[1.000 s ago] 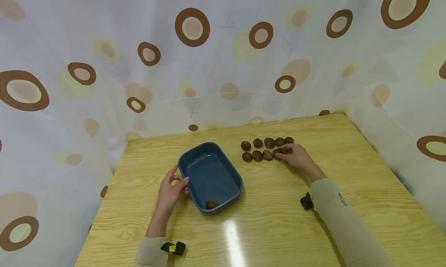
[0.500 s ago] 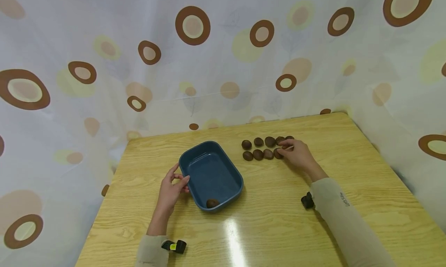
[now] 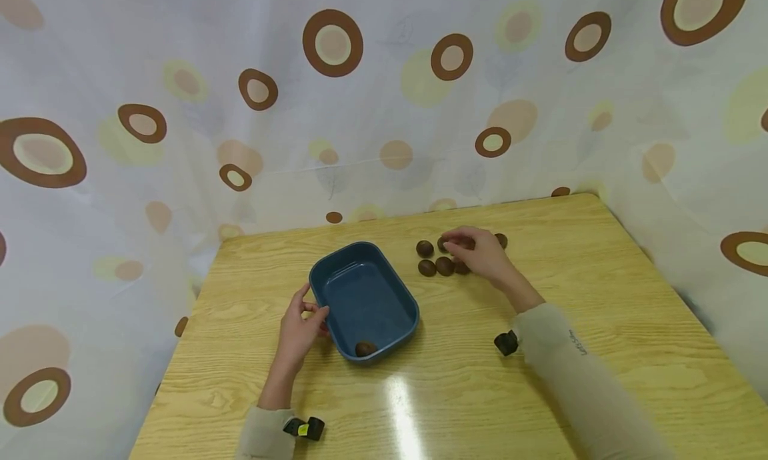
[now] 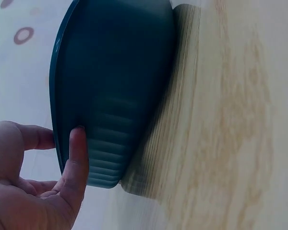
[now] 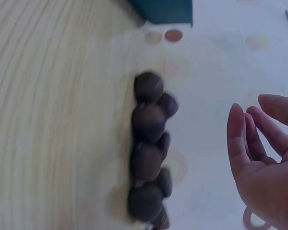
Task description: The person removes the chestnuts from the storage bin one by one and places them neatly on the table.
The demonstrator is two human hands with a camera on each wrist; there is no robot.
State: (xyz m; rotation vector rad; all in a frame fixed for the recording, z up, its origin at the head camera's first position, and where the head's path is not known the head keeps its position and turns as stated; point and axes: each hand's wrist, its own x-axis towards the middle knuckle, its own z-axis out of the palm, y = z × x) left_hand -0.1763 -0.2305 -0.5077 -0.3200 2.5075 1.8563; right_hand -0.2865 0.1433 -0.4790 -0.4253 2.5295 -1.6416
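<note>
My left hand (image 3: 300, 328) holds the left side of a deep blue rectangular dish (image 3: 360, 297). In the left wrist view its fingers (image 4: 78, 148) press the dish's outer wall (image 4: 117, 62). One brown chestnut (image 3: 365, 349) lies inside, at the dish's near end. To the right, two rows of chestnuts (image 3: 445, 266) sit on the table. Over them hovers my right hand (image 3: 483, 255), hiding some in the head view. The right wrist view has that hand's bent, parted fingers (image 5: 236, 134) with nothing between them, apart from the chestnuts (image 5: 146, 163).
The wooden table (image 3: 480, 393) carries the dish and the chestnuts. A patterned cloth (image 3: 360, 113) hangs behind the table and along its sides. Each wrist wears a small black camera (image 3: 507, 343).
My right hand has let go of the chestnut at the near row's right end and moved left above the rows. My left hand and the dish have stayed nearly still.
</note>
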